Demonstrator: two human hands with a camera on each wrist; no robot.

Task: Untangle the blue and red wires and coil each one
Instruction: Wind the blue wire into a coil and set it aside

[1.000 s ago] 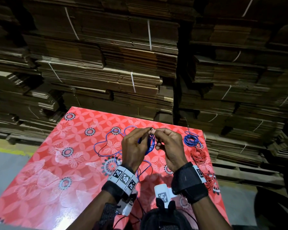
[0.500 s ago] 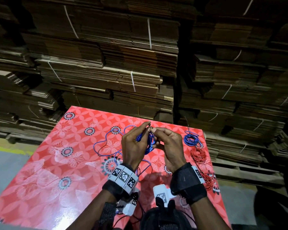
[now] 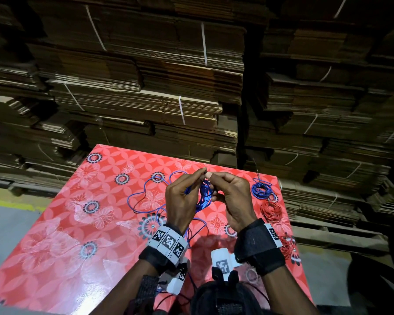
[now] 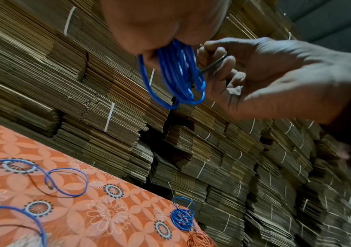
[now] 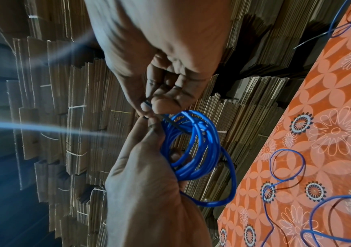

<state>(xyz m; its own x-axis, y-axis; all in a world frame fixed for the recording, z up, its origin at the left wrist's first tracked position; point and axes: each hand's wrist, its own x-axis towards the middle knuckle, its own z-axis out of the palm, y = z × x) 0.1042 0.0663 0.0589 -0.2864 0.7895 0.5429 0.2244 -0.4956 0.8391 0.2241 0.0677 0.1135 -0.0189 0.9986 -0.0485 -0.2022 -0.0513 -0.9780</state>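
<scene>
Blue wire (image 3: 204, 194), light and springy, is hanging coiled from the pinching left hand (image 3: 180, 201). Right hand (image 3: 231, 198) is pinching its thin dark end beside the loops; gripping the bundle there likely keeps it from springing open.

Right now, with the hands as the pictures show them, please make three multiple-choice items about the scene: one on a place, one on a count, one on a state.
1. Where does the finished blue coil lie on the table?
A. near the far right corner
B. at the near left corner
C. in the middle

2. How many red coils lie flat on the table?
A. none
B. one
C. four

3. What state is the blue coil in hand in?
A. lying flat on the table
B. held up in the air by both hands
C. hanging from one hand alone

Answers:
1 A: it sits by the right edge, just beyond the red coil.
2 B: only that red coil shows there.
3 B: the left hand and the right hand both pinch it above the table.
</scene>
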